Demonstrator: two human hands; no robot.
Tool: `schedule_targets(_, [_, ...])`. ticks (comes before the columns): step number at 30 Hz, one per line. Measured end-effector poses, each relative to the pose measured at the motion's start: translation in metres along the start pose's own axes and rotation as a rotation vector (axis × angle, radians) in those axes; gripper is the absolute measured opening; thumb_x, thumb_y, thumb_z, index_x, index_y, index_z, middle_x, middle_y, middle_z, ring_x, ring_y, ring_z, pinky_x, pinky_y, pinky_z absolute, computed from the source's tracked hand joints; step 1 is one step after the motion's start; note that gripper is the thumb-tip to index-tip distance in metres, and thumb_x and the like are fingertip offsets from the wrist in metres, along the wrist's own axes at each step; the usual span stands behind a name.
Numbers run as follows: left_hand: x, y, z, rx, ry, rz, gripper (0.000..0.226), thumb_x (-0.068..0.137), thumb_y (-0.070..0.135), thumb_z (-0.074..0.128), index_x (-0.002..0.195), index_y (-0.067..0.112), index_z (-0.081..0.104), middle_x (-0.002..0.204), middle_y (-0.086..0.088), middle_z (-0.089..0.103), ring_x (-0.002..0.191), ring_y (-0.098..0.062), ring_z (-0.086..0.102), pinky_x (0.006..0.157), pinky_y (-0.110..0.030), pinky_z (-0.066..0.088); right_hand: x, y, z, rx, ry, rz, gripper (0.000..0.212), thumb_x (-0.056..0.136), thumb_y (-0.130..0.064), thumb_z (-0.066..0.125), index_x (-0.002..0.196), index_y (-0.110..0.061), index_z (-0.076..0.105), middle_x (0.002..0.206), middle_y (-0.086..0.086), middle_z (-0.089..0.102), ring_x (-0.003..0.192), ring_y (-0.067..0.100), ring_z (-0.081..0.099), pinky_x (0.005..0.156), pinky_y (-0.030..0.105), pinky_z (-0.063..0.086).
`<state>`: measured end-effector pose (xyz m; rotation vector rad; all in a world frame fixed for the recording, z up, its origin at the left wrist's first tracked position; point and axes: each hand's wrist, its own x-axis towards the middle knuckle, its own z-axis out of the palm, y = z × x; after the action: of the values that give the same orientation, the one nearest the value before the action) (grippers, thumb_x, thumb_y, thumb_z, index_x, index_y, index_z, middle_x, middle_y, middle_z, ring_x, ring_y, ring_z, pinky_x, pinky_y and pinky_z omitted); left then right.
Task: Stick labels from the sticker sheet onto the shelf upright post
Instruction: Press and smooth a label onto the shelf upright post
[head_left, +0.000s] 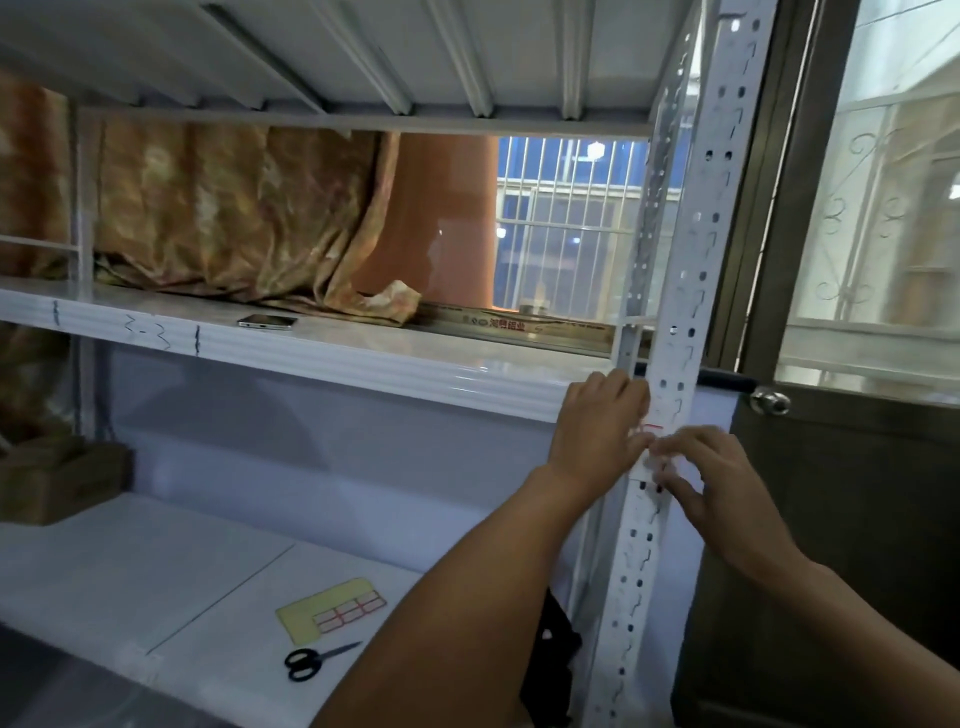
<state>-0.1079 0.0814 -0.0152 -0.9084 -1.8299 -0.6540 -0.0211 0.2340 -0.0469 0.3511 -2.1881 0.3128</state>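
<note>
**A:** What fills the frame?

**B:** A white metal shelving unit seen from head height. Its perforated upright post (675, 322) runs from the top right of the frame down to the bottom, right of centre. Both bare forearms reach up from the bottom edge to meet at that post, a little right of centre.

**A:** What are the hands doing?

**B:** The left hand (597, 431) lies against the post's left edge, fingers curled toward its front. The right hand (706, 473) comes in from the right, fingertips bent and pressed on a small white label (655, 430) with a red line, which sits on the post face. The fingertips of the two hands nearly touch there. Whether either hand actually pinches the label, I cannot tell; it is blurred.

**A:** Where is the sticker sheet?

**B:** The sticker sheet (332, 608) lies flat on the lower shelf (130, 561), lower centre-left of the frame, well apart from the hands. It is pale yellow, with red-bordered labels left in one corner. Black-handled scissors (311, 661) lie just below it.

**A:** Anything else?

**B:** A phone (267, 322) lies on the middle shelf (363, 358). A cardboard box (57, 475) sits at the left edge. A brown door (841, 519) with a round knob (770, 401) stands at the right.
</note>
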Motion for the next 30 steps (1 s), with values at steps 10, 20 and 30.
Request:
schedule_targets(10, [0.009,-0.006,-0.007,-0.058,-0.026,0.024,0.039,0.071,0.027,0.088,0.089,0.016,0.055,0.088,0.0,0.056,0.078,-0.015,0.04,0.074,-0.028,0.032,0.025,-0.013,0.006,-0.003,0.118,0.065,0.008,0.096,-0.014,0.061,0.102,-0.01,0.065,0.097,0.003,0.06,0.082,0.016,0.056,0.07,0.027,0.049])
schedule_targets(20, [-0.012,-0.017,0.006,-0.044,0.007,0.148,0.024,0.083,0.027,0.081,0.097,0.015,0.065,0.104,-0.004,0.058,0.092,-0.021,0.049,0.085,-0.031,0.039,0.028,-0.005,0.005,-0.126,0.128,0.037,0.007,0.095,-0.01,0.063,0.091,-0.006,0.067,0.087,0.007,0.063,0.076,0.02,0.058,0.066,0.034,0.05])
schedule_targets(30, [-0.017,-0.017,0.017,-0.04,0.046,0.138,0.019,0.087,0.021,0.076,0.102,0.017,0.067,0.114,-0.004,0.059,0.105,-0.023,0.048,0.092,-0.033,0.043,0.026,-0.017,0.019,0.145,0.273,0.32,0.005,0.095,-0.011,0.064,0.091,-0.01,0.067,0.087,0.002,0.062,0.075,0.008,0.056,0.065,0.01,0.038])
